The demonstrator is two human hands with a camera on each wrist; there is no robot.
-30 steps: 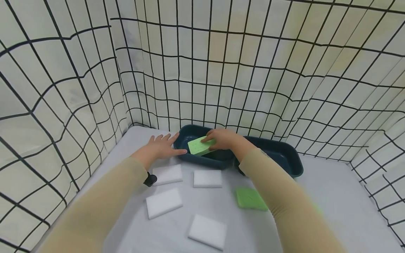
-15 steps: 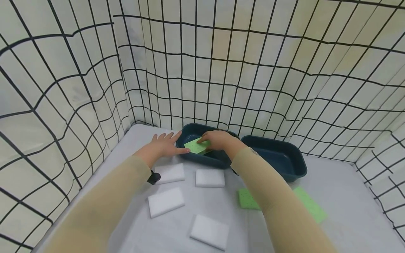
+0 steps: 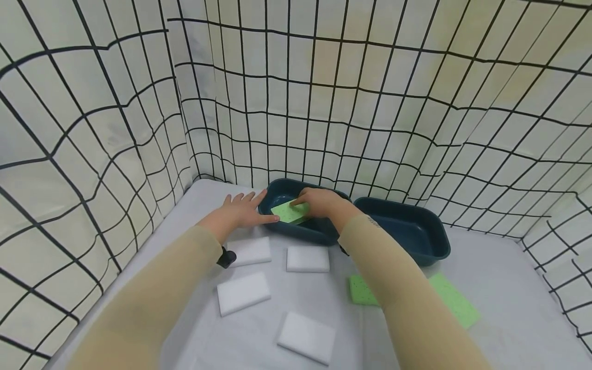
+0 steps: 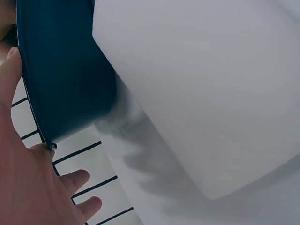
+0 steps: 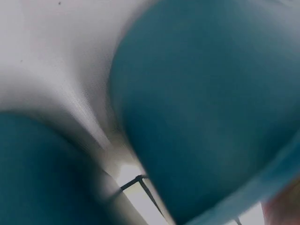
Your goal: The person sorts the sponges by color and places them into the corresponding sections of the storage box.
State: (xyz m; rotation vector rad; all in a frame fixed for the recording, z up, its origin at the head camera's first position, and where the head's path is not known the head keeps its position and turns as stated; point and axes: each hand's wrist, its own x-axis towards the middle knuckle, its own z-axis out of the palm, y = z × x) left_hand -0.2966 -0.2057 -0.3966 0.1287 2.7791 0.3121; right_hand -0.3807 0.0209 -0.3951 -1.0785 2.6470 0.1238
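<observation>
My right hand (image 3: 321,202) reaches into the left dark teal tub (image 3: 300,235) and pinches a speckled light green sponge (image 3: 288,211) by its right end. The sponge sits low inside the tub, slightly tilted. With fingers spread, my left hand (image 3: 240,211) touches the tub's left end at the rim. In the left wrist view its thumb lies along the tub wall (image 4: 65,70). The right wrist view mostly shows the outer tub wall (image 5: 206,93), with only a sliver of the hand at its corner.
A second teal tub (image 3: 407,231) stands to the right. Several white sponges, including one near the front (image 3: 307,338), lie on the white table. Two more green sponges lie at right, one flat (image 3: 455,300), one (image 3: 362,291) partly behind the right forearm. Black wire mesh (image 3: 300,118) encloses the table.
My right hand has moved a little left and lowered the green sponge into the left tub. The left hand keeps its place at the rim. The head view has shifted slightly.
</observation>
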